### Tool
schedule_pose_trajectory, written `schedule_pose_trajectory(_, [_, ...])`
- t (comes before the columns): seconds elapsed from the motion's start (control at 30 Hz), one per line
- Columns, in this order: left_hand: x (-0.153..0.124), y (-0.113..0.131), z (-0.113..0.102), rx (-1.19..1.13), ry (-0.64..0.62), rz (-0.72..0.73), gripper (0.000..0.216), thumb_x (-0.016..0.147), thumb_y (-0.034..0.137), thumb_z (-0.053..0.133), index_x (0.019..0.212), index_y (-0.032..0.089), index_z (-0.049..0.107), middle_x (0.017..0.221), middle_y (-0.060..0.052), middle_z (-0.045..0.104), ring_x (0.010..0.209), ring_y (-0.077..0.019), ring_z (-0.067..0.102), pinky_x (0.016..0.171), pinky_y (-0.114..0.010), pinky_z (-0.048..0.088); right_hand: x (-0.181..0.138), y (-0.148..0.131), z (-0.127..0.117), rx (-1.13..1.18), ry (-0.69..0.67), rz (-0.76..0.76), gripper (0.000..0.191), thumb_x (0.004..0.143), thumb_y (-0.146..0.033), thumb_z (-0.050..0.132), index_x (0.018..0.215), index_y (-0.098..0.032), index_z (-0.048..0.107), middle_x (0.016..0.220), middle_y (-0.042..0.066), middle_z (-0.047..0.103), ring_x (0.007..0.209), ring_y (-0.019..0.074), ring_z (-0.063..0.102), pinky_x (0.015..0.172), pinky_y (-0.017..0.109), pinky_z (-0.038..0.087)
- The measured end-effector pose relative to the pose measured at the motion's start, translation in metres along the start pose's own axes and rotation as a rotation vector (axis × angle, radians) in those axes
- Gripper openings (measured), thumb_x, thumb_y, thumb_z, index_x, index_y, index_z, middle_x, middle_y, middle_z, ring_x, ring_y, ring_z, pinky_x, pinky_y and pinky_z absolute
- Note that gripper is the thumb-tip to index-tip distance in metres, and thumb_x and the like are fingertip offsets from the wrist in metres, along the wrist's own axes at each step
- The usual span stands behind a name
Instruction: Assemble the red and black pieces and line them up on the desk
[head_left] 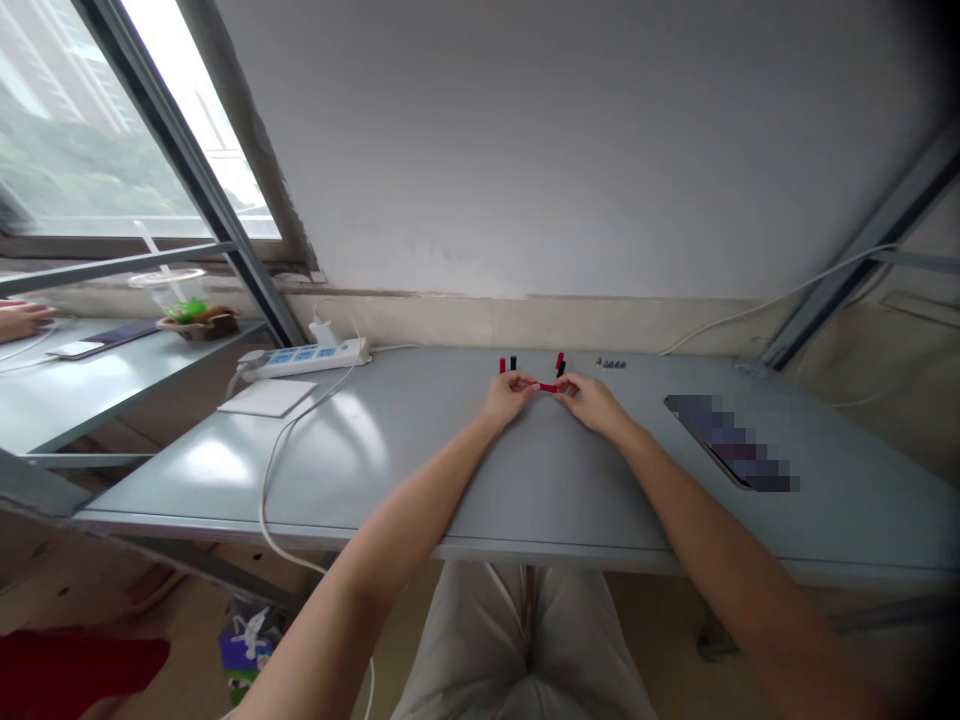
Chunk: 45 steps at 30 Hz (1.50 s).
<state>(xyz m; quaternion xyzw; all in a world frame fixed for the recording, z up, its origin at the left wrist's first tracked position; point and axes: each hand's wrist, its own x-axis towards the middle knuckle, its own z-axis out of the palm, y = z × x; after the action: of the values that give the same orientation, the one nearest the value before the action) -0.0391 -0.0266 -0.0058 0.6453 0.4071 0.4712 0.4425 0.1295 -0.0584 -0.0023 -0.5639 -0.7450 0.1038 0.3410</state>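
My left hand [508,398] and my right hand [589,402] meet near the middle of the grey table [420,470], pinching opposite ends of a small red plastic part [548,387]. Just beyond my left hand stand a small red piece [502,365] and a black one [513,363]. Another red-and-black pair [559,365] stands beyond my right hand. Farther right lies a short row of small metal fasteners [611,364].
A white power strip [304,358] with a white cable lies at the table's back left, beside a white pad [266,396]. A blurred-out phone [727,440] lies right. On a left-hand desk are a co-worker's hand [22,320] and a plastic cup [169,290].
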Motion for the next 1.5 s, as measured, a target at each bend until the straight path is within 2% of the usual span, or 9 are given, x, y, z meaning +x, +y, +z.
schedule_pose_trajectory(0.1, [-0.001, 0.000, 0.000, 0.003, -0.018, 0.008, 0.010, 0.067, 0.021, 0.064, 0.072, 0.013, 0.061, 0.064, -0.003, 0.061, 0.060, -0.0092, 0.054, 0.064, -0.024, 0.045, -0.001, -0.003, -0.001, -0.143, -0.028, -0.053, 0.017, 0.075, -0.024, 0.051, 0.090, -0.019, 0.060, 0.086, 0.005, 0.062, 0.077, 0.0168, 0.056, 0.072, 0.029, 0.041])
schedule_pose_trajectory(0.23, [-0.001, 0.000, 0.001, -0.003, 0.012, 0.028, 0.016, 0.067, 0.023, 0.064, 0.079, 0.013, 0.061, 0.070, -0.004, 0.062, 0.062, -0.0093, 0.054, 0.066, -0.024, 0.044, 0.000, -0.006, 0.005, -0.200, 0.028, -0.054, 0.015, 0.074, -0.021, 0.051, 0.086, -0.019, 0.061, 0.088, 0.006, 0.061, 0.082, 0.0181, 0.055, 0.074, 0.029, 0.040])
schedule_pose_trajectory(0.33, [0.002, 0.000, -0.001, -0.004, 0.147, 0.012, 0.020, 0.070, 0.023, 0.060, 0.087, 0.013, 0.058, 0.081, -0.007, 0.062, 0.065, -0.0096, 0.055, 0.065, -0.023, 0.044, 0.007, -0.006, 0.013, -0.084, 0.062, 0.124, 0.014, 0.071, -0.021, 0.054, 0.083, -0.018, 0.061, 0.078, 0.005, 0.062, 0.074, 0.0173, 0.057, 0.069, 0.029, 0.042])
schedule_pose_trajectory(0.43, [0.008, -0.001, -0.007, -0.032, 0.271, -0.036, 0.013, 0.075, 0.020, 0.053, 0.085, 0.013, 0.056, 0.085, -0.008, 0.062, 0.071, -0.0104, 0.056, 0.066, -0.023, 0.044, 0.020, -0.006, 0.023, 0.111, 0.050, 0.283, 0.012, 0.067, -0.023, 0.059, 0.076, -0.016, 0.060, 0.071, 0.005, 0.062, 0.065, 0.0159, 0.057, 0.062, 0.027, 0.043])
schedule_pose_trajectory(0.6, [0.014, -0.006, -0.017, -0.063, 0.363, -0.118, 0.007, 0.076, 0.018, 0.049, 0.081, 0.014, 0.054, 0.081, -0.008, 0.062, 0.072, -0.0112, 0.056, 0.066, -0.024, 0.044, 0.047, -0.011, 0.039, 0.203, 0.053, 0.298, 0.007, 0.065, -0.020, 0.060, 0.070, -0.017, 0.060, 0.068, 0.005, 0.064, 0.064, 0.0160, 0.059, 0.062, 0.028, 0.045])
schedule_pose_trajectory(0.8, [0.012, -0.005, -0.021, -0.076, 0.378, -0.145, 0.005, 0.074, 0.018, 0.050, 0.075, 0.014, 0.053, 0.078, -0.007, 0.062, 0.069, -0.0120, 0.056, 0.067, -0.025, 0.044, 0.062, -0.017, 0.056, 0.077, 0.040, 0.343, 0.012, 0.067, -0.016, 0.057, 0.076, -0.015, 0.064, 0.080, 0.010, 0.066, 0.076, 0.0180, 0.061, 0.071, 0.030, 0.044])
schedule_pose_trajectory(1.1, [0.013, -0.004, -0.021, -0.142, 0.375, -0.134, 0.001, 0.072, 0.015, 0.051, 0.072, 0.015, 0.052, 0.075, -0.006, 0.060, 0.068, -0.0117, 0.055, 0.067, -0.025, 0.042, 0.067, -0.028, 0.063, -0.137, 0.022, 0.496, 0.019, 0.073, -0.027, 0.053, 0.087, -0.019, 0.064, 0.092, 0.008, 0.066, 0.092, 0.0215, 0.058, 0.080, 0.035, 0.040])
schedule_pose_trajectory(1.37, [0.013, -0.007, -0.019, -0.119, 0.341, -0.121, 0.003, 0.073, 0.015, 0.050, 0.071, 0.015, 0.052, 0.068, -0.004, 0.058, 0.061, -0.0101, 0.052, 0.063, -0.023, 0.041, 0.068, -0.023, 0.068, -0.198, -0.006, 0.459, 0.025, 0.076, -0.030, 0.051, 0.095, -0.019, 0.062, 0.100, 0.009, 0.063, 0.098, 0.0230, 0.055, 0.082, 0.037, 0.039])
schedule_pose_trajectory(1.5, [0.013, -0.008, -0.019, 0.046, 0.320, -0.017, 0.004, 0.073, 0.016, 0.050, 0.070, 0.015, 0.052, 0.065, -0.003, 0.056, 0.059, -0.0102, 0.051, 0.062, -0.023, 0.040, 0.061, -0.023, 0.059, -0.246, -0.006, 0.380, 0.031, 0.075, -0.033, 0.054, 0.101, -0.017, 0.059, 0.099, 0.009, 0.063, 0.097, 0.0227, 0.055, 0.080, 0.035, 0.039])
